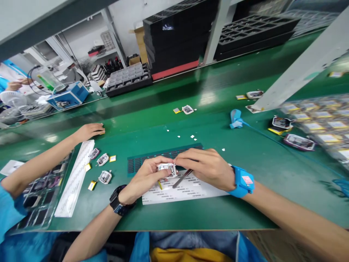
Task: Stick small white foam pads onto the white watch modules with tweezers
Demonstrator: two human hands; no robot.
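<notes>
My left hand (148, 176), with a black watch at its wrist, grips a small white-framed device (167, 169) between thumb and fingers. A yellow-edged piece hangs just below the device. My right hand (208, 167), wearing a blue wrist strap (243, 181), has its fingertips pinched at the device's right edge. Dark tweezers (182, 178) slant down-left from under that hand, apparently held in it. Beneath both hands lie a printed white sheet (160, 196) and a dark green strip with rows of small black parts (134, 165).
A co-worker's hand (91, 131) reaches in from the left. Several devices (105, 177) lie left of a white paper strip (67, 194). Device-filled trays (324, 125) stand right, near a metal post (297, 62). A blue cord (286, 145) crosses the green table (256, 211).
</notes>
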